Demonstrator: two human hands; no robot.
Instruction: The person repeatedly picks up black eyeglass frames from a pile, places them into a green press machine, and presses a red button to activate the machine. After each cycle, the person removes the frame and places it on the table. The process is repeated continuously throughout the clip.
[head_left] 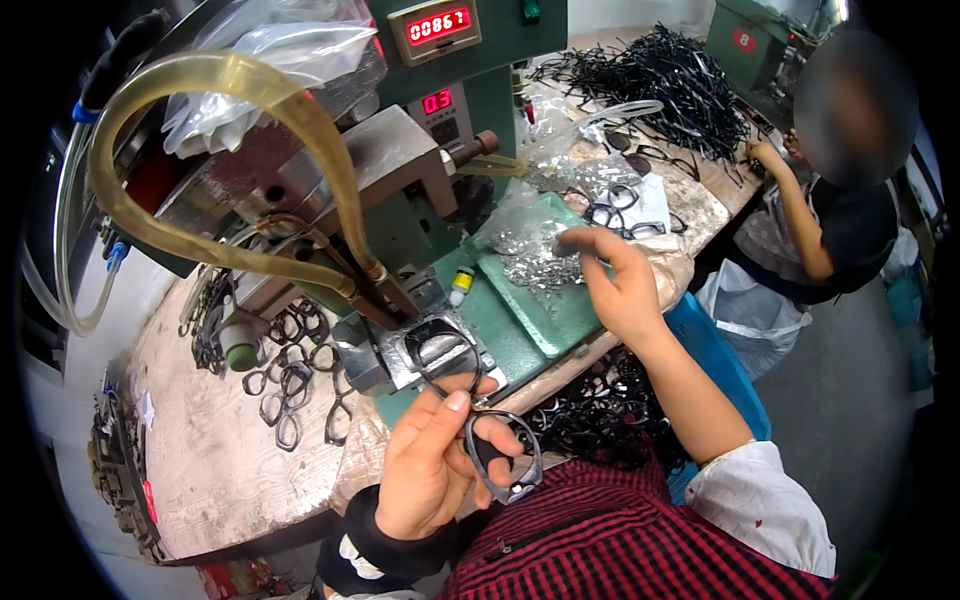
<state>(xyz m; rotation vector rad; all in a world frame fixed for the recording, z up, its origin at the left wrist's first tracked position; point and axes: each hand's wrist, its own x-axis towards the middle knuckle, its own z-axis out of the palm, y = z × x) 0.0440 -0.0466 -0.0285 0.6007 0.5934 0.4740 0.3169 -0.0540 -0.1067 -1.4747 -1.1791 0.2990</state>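
Note:
My left hand (pixel 430 450) grips a dark eyeglass frame (pixel 530 468) near its bridge. The frame's far rim is over the metal fixture (pixel 460 352) of a green machine, and its near rim hangs by my fingers. My right hand (pixel 628 295) is raised over a green tray (pixel 540 325), its thumb and forefinger drawn together. Whatever is in that pinch is too small and blurred to make out. Beside those fingertips, many tiny shiny metal parts (pixel 540 262) lie on clear plastic in the tray. A small yellow-labelled bottle (pixel 461 284) stands left of the tray.
A thick yellowish hose (pixel 225 75) loops before the machine. Several eyeglass frames (pixel 290 385) lie on the table at left. Dark strips (pixel 660 85) are heaped at the back. A blue bin (pixel 715 365) stands right, by my arm. Another person (pixel 840 215) works at far right.

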